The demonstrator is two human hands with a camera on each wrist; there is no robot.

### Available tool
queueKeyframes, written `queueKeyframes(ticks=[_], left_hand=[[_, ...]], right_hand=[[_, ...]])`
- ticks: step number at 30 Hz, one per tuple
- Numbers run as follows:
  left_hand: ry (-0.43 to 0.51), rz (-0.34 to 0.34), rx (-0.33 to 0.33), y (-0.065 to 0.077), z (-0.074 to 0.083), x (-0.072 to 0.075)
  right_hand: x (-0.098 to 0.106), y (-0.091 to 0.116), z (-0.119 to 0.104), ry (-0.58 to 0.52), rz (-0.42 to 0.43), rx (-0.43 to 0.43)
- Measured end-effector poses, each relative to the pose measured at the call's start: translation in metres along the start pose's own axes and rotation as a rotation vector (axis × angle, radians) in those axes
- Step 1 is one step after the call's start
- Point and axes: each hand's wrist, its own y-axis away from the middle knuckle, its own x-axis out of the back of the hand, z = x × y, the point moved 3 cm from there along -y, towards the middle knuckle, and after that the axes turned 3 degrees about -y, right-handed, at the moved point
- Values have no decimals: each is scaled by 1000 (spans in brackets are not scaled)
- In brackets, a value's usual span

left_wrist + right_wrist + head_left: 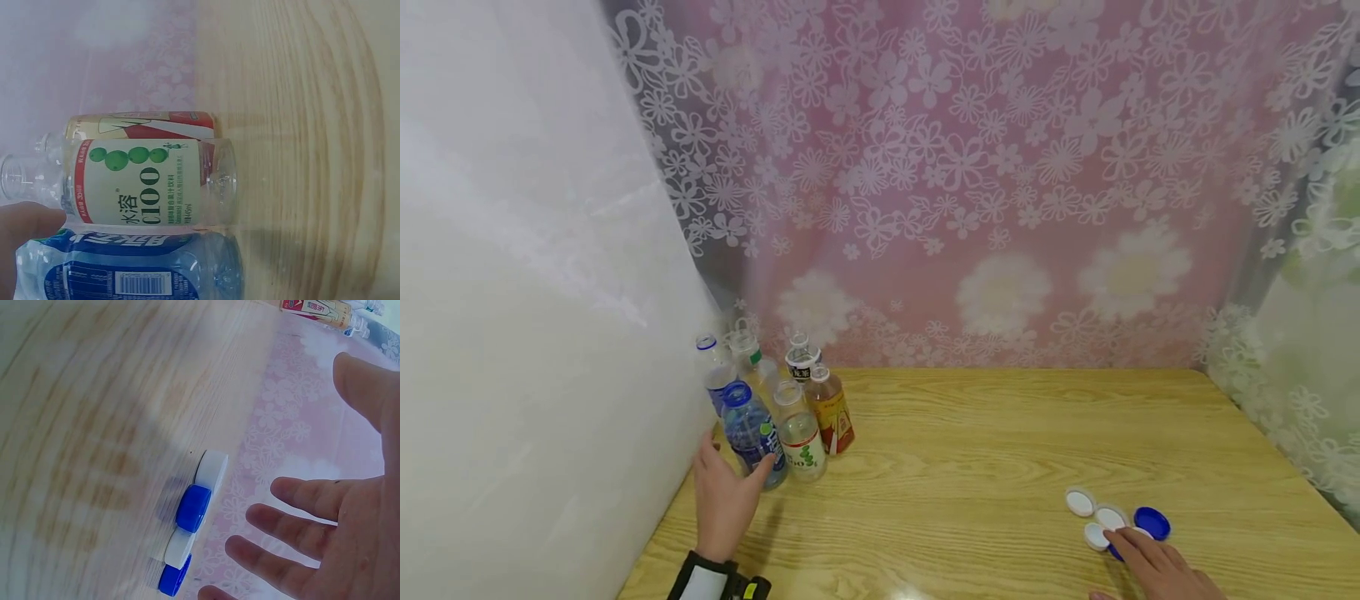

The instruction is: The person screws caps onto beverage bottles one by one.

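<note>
A blue plastic bottle [751, 433] without a cap stands at the table's left side. My left hand [724, 500] is spread around its lower part, the thumb overlapping its front and the fingers on its far left side. Right beside it stands a clear bottle [131, 181] with a white label and green fruit, also uncapped. My right hand [1161, 567] reaches with extended fingers over a group of bottle caps. In the right wrist view these show as a blue cap [193, 508] and a white cap [212, 469] among others, below the spread fingertips.
Behind the blue bottle stand more open bottles: an amber one [832, 412], a dark-labelled one [803, 360], a clear one [756, 362] and one with a blue neck ring [711, 367]. A white sheet [550, 292] borders the left, a flowered curtain [940, 208] the back.
</note>
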Motion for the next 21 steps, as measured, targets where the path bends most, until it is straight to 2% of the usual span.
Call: queueKeyframes(ticks=[3,7,14,21], left_hand=[[4,-21,3,-3,-2,-2],[12,-31,-2,-7,-5,-7],[26,-33,-16,-13,-10,-15],[16,-11,-42,-11,-11,-19]], right_hand=[[-2,1,0,0,-5,-6],[-3,-2,3,-17,-51,-2],[-1,-9,9,-61,-200,-25],[-4,-4,10,-47,-169,-30]])
